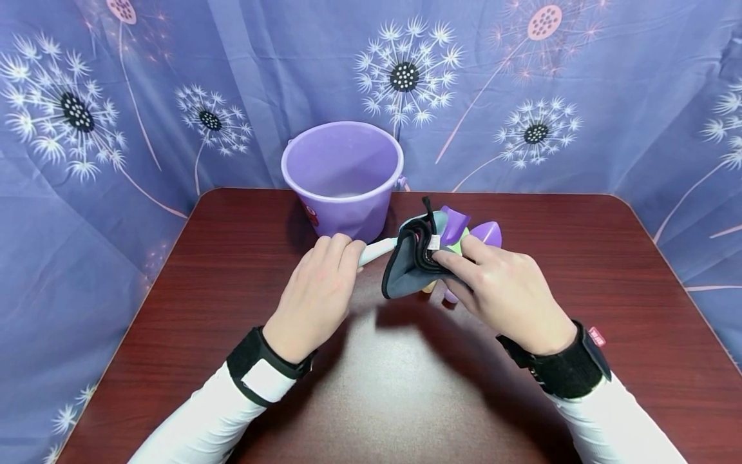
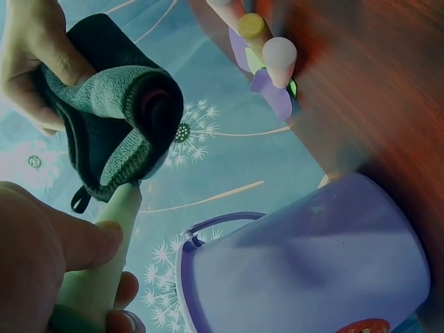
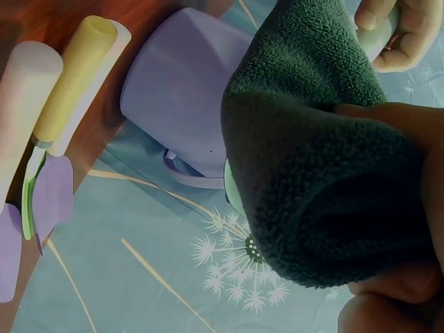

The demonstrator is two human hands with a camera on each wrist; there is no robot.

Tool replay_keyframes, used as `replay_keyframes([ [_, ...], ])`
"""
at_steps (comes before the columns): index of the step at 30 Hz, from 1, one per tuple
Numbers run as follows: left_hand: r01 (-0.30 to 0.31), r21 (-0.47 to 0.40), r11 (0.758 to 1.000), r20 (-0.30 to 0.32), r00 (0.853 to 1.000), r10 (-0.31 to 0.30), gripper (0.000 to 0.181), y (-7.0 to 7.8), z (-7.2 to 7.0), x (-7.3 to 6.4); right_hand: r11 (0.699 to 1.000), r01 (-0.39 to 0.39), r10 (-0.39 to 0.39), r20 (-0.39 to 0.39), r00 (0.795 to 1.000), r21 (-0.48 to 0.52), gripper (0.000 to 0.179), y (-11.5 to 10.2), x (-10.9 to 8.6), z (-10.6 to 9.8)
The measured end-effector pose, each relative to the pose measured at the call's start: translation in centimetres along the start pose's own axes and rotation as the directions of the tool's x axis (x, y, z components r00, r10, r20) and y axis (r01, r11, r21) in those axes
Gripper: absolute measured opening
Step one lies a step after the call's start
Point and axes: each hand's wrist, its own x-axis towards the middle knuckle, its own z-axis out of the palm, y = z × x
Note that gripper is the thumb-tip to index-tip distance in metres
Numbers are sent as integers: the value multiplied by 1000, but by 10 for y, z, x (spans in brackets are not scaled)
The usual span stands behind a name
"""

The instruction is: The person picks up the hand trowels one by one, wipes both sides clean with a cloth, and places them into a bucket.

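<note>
My left hand grips a tool by its smooth pale handle, thumb along the top in the left wrist view. A grey cloth with black edging, a loop and a small white tag is folded around the tool's other end, which is mostly hidden. A pale green rounded edge peeks out beside the cloth in the right wrist view. My right hand pinches the cloth from the right, fingers pressed into its folds. Both hands are above the table, in front of the bucket.
A purple bucket stands at the back of the dark red-brown table. Behind the cloth lie small trowel-like tools with purple blades, one having a yellow handle. A blue dandelion-print curtain hangs behind the table.
</note>
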Motion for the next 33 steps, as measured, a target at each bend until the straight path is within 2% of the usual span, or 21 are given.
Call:
replay_keyframes([
  [10, 2, -6, 1000, 7, 1000, -2, 19, 0, -1, 0, 1000, 14, -14, 32, 999, 11, 34, 2, 0, -2],
  [16, -6, -8, 1000, -1, 1000, 6, 19, 0, -1, 0, 999, 25, -25, -23, 999, -23, 34, 4, 0, -2],
  [28, -44, -18, 999, -58, 997, 43, 21, 2, -2, 2, 996, -64, 59, -66, 996, -70, 32, 9, -2, -2],
  [33, -35, -10, 999, -45, 998, 34, 18, 1, -2, 1, 992, -95, 89, -77, 993, -82, 31, 12, -3, -2],
])
